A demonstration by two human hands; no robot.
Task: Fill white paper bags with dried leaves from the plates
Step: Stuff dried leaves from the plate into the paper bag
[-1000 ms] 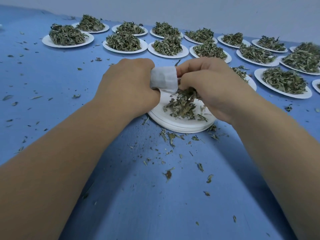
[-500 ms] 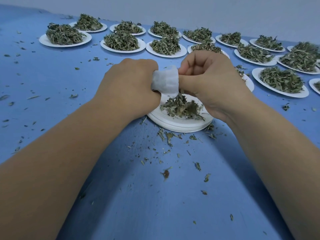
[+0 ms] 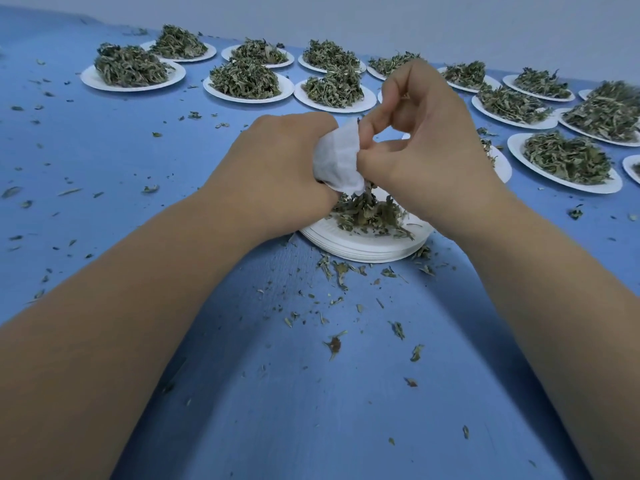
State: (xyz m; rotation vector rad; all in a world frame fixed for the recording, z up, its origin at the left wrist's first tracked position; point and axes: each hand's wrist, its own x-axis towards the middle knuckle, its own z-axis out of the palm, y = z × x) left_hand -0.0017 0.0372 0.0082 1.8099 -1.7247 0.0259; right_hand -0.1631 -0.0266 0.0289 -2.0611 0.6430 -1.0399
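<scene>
White bag (image 3: 337, 161), green-brown leaves (image 3: 372, 213), white plates (image 3: 363, 247), blue table (image 3: 311, 393).

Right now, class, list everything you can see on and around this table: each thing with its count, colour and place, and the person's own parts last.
white paper bag: one, white, held between both hands above the stack.
stack of white paper plates: one, white, mid-table under the hands.
small pile of dried green leaves: one, green-brown, on the stack's top plate.
white paper plates heaped with dried leaves: over a dozen, white, in rows along the far side, some partly hidden.
loose leaf crumbs: many, green-brown, scattered on the cover.
blue table cover: one, blue, under everything.
pale wall: one, grey-white, behind.
left-hand grip: one, round the bag's left side.
right-hand grip: one, pinching the bag's right edge.
</scene>
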